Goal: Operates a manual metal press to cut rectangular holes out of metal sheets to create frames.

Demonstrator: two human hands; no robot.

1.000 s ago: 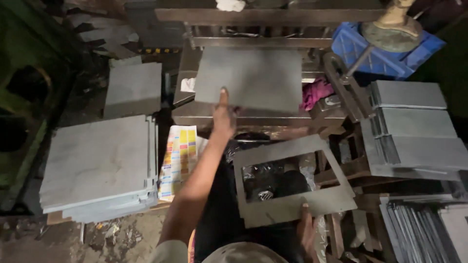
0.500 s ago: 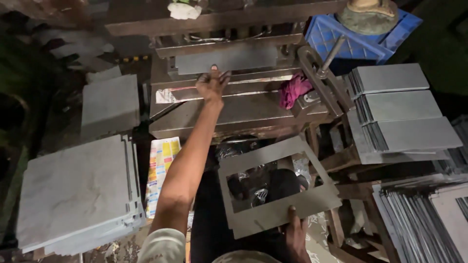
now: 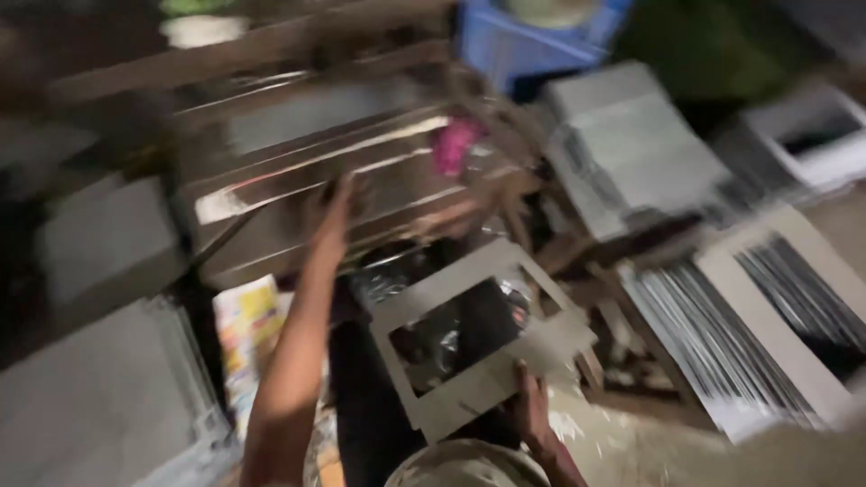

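A: What is the right hand (image 3: 534,417) doing?

B: Its grip is closed on the near edge of a flat grey cardboard frame with a rectangular hole cut out of its middle (image 3: 487,335). The frame is tilted and sits at about six o'clock in the view, held above the dark clutter below it.

A: And the left hand (image 3: 332,209)?

B: It reaches out at about eleven o'clock, up against the shiny metal bed of the press machine (image 3: 316,180). The picture is blurred by motion, so I cannot tell whether its grip is open or closed.

A: What lies around?

B: A pile of plain grey boards (image 3: 90,406) at eight o'clock. A stack of grey sheets (image 3: 631,144) at two o'clock, and more cut grey frames (image 3: 767,316) at four o'clock. A pink cloth (image 3: 456,144) lies on the machine at twelve, with a blue plastic crate (image 3: 505,45) beyond it. A colourful printed sheet (image 3: 244,325) lies just left of the outstretched arm.
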